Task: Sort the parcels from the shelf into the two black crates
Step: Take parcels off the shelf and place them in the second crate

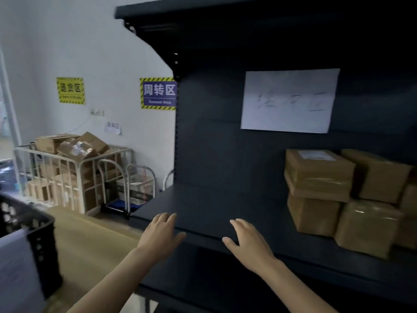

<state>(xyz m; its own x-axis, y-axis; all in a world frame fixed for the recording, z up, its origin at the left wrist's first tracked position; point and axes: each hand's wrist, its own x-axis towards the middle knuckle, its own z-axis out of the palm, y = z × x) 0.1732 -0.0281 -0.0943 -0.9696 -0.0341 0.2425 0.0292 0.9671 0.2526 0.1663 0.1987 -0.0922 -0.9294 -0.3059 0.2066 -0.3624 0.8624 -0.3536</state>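
At the front of a dark metal shelf (203, 204) in a storeroom, a person is reaching forward with both bare hands. The left hand (161, 233) and the right hand (248, 242) are each spread flat, fingers straight, holding nothing. Both palms are hanging over the shelf's front lip; whether they are touching it cannot be told. The brown taped parcels (318, 177) are sitting at the right end of the same board, stacked two high, well apart from both hands and nearer the right one. A white paper notice (288, 100) is hanging on the shelf's back above them, its writing too blurred to read. One black crate (38, 236) is showing low at the left edge of view, well away from the stack; the second is not showing. Beyond it a white cage trolley (72, 175) heaped with cartons (76, 145) is standing against the wall (108, 53).

The danger from here is lying in the stack: drawing out a lower parcel would likely be tipping the one above off the board. The glossy tape may be making the boxes slippery in bare hands. Only one upper parcel is showing a label, so a box could be going into the wrong crate unless each is being turned and read.
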